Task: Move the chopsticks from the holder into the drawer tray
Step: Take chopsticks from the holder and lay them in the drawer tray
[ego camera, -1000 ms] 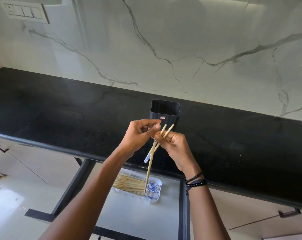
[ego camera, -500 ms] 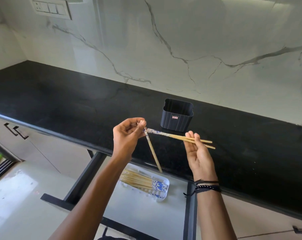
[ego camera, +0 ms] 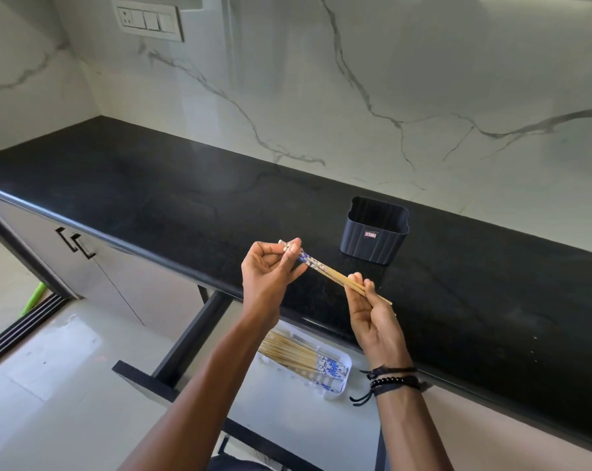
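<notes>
A small bundle of wooden chopsticks (ego camera: 332, 275) with blue-and-white patterned ends lies level in the air between my hands, above the counter's front edge. My left hand (ego camera: 269, 277) pinches the patterned ends. My right hand (ego camera: 372, 311) grips the thin plain tips. The black ribbed holder (ego camera: 372, 237) stands upright on the black counter behind them, with no chopsticks showing above its rim. Below, in the open drawer, a white tray (ego camera: 342, 390) holds several chopsticks lying side by side, patterned ends to the right.
The black counter (ego camera: 152, 192) runs along a marble wall with a switch plate (ego camera: 148, 20). The open drawer's dark frame (ego camera: 189, 338) juts out under the counter edge. Closed cabinet doors with black handles (ego camera: 75, 243) are at left.
The chopstick that hung down from my left hand has been brought level with the others into one bundle. Both hands now hold it at opposite ends; the view has shifted left.
</notes>
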